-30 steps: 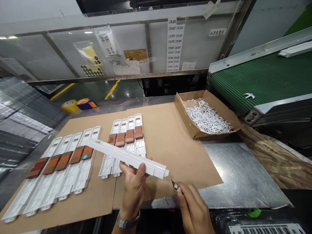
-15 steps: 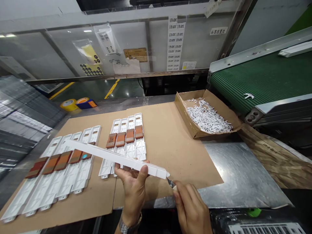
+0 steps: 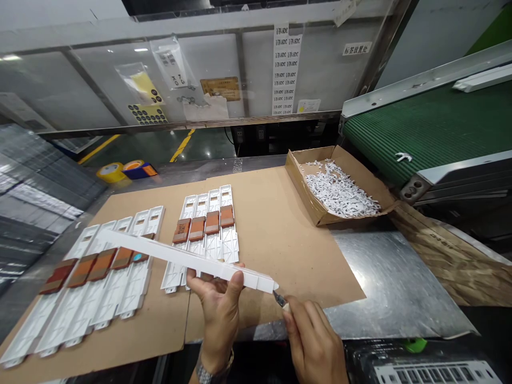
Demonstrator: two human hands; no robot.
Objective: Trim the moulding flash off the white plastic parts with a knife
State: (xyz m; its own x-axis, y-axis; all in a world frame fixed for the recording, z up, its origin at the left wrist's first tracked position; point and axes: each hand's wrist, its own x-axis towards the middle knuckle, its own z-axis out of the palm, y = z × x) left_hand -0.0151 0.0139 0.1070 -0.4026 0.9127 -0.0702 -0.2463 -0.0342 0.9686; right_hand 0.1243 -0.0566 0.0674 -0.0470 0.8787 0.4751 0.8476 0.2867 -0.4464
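A long white plastic strip (image 3: 188, 260) slants across the front of the bench, its far end up to the left. My left hand (image 3: 220, 304) is closed around it near its right end, thumb on top. In my right hand (image 3: 314, 333) is a small knife (image 3: 280, 300), its handle mostly hidden by the fingers. The metal blade meets the strip's right end. Behind the strip lie several white trays with brown blocks (image 3: 213, 223) across them; a second row (image 3: 104, 264) sits farther left.
A cardboard box (image 3: 304, 192) of small white plastic pieces (image 3: 340, 189) stands at the back right. Beyond it runs a green conveyor belt (image 3: 440, 128). Cardboard sheets (image 3: 264, 224) cover part of the metal bench (image 3: 384, 282). Yellow tape rolls (image 3: 111, 172) lie at the back left.
The whole view has shifted slightly. Both hands keep their hold, and the blade stays at the strip's right end.
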